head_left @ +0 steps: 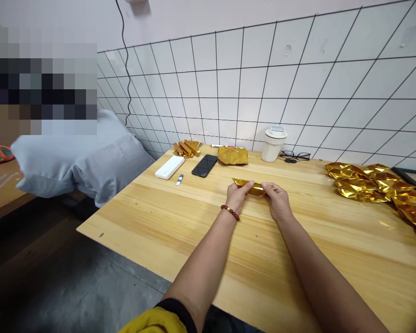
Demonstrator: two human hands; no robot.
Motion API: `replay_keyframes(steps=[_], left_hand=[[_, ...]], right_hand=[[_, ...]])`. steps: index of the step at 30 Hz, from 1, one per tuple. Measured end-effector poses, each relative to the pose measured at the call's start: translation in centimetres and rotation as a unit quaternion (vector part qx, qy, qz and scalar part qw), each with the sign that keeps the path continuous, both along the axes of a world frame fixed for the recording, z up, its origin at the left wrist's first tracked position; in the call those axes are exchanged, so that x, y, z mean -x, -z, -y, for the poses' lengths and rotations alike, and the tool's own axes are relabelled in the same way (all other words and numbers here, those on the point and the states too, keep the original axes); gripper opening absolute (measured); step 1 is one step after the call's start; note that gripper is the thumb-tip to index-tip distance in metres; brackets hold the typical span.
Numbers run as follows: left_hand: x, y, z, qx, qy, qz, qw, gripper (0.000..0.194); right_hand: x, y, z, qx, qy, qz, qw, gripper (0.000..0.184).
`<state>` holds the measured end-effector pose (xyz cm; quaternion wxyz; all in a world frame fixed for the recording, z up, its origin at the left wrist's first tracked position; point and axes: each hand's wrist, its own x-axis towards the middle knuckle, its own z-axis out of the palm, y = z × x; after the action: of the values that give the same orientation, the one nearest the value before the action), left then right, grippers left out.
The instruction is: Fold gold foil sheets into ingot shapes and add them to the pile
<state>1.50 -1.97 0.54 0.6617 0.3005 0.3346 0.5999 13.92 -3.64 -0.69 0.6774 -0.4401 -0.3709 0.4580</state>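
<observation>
A folded strip of gold foil paper (252, 187) lies low over the wooden table (201, 222), gripped at both ends. My left hand (238, 196), with a red bead bracelet on its wrist, pinches the left end. My right hand (278, 200) pinches the right end. Both hands are closed on the foil, fingers curled around it. Part of the foil is hidden behind my fingers.
Behind my hands lie a black phone (204, 165), a white power bank (169, 167), a small glue tube (179, 179), folded gold pieces (187, 148), a gold sheet stack (232, 155), a white cup (273, 144) and glasses (294, 156). Crumpled gold sheets (377, 185) fill the right. A person in grey sleeves (79, 162) sits at left.
</observation>
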Motion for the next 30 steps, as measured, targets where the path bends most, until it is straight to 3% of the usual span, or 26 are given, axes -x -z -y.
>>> replay_keyframes(steps=[11, 19, 26, 30], left_hand=[[0.8, -0.8, -0.1, 0.034, -0.036, 0.053, 0.997, 0.047], [0.9, -0.7, -0.3, 0.023, -0.044, 0.107, 0.993, 0.041], [1.2, -0.5, -0.7, 0.042, -0.048, 0.131, 0.989, 0.04], [1.3, -0.3, -0.7, 0.029, -0.043, 0.119, 0.992, 0.039]], right_hand=[[-0.1, 0.4, -0.3, -0.004, 0.036, -0.026, 0.999, 0.043], [-0.6, 1.1, -0.5, 0.001, 0.037, 0.033, 0.999, 0.042], [-0.3, 0.9, -0.3, 0.004, 0.021, 0.071, 0.997, 0.04], [-0.1, 0.1, 0.2, -0.002, -0.014, 0.039, 0.999, 0.039]])
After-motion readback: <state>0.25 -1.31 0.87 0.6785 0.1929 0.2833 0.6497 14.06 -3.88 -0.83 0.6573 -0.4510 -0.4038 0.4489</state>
